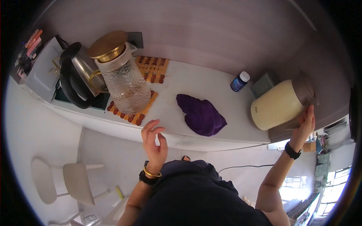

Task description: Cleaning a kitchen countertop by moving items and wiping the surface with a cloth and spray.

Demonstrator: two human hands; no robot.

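My right hand (305,126) reaches up beside the brown top of a cream vacuum jug (275,106) at the right end of the white counter. Its fingertips meet the jug near the lid and handle; whether they grip it is hidden. My left hand (155,144) hovers empty at the counter's front edge, fingers bent and apart. Closest to it is a textured glass pitcher (127,84) with a gold lid, standing on a beaded trivet (138,117). Between my hands lies a crumpled purple cloth (200,115).
A steel electric kettle (82,73) with a black handle stands left of the pitcher. Behind are a second trivet (152,69), a dark blue bottle (239,82) with a white cap, and a grey-green box (264,84). A beige chair (77,183) stands lower left; a cable (246,166) crosses the floor.
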